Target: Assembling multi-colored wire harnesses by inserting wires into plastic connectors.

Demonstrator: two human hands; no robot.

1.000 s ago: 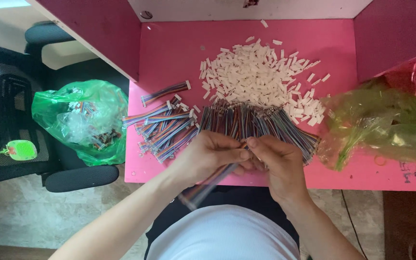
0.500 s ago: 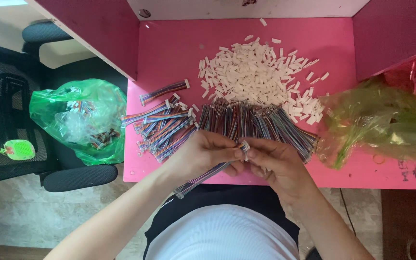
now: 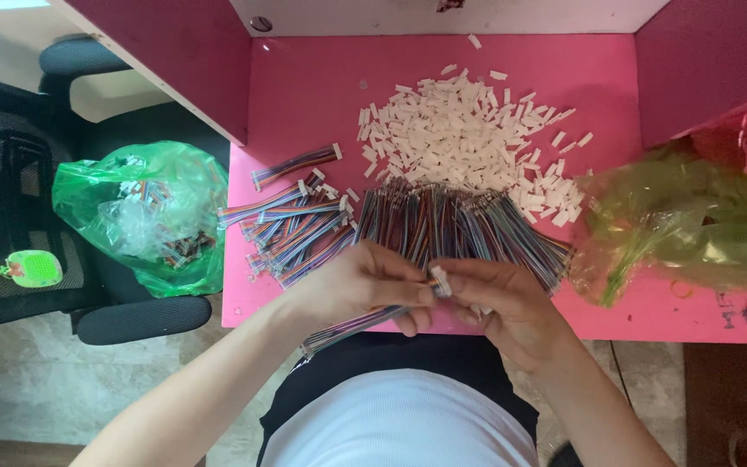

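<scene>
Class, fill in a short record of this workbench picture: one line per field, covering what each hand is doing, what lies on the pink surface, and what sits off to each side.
Left hand: left hand grips a multicoloured ribbon cable that trails toward the body
Right hand: right hand pinches a small white plastic connector at the cable's end
Surface: pink table
Centre: row of loose multicoloured wires
Behind: heap of white plastic connectors
Left pile: finished cables
Off-table left: green plastic bag on a black chair
Right: yellow-green plastic bag
</scene>
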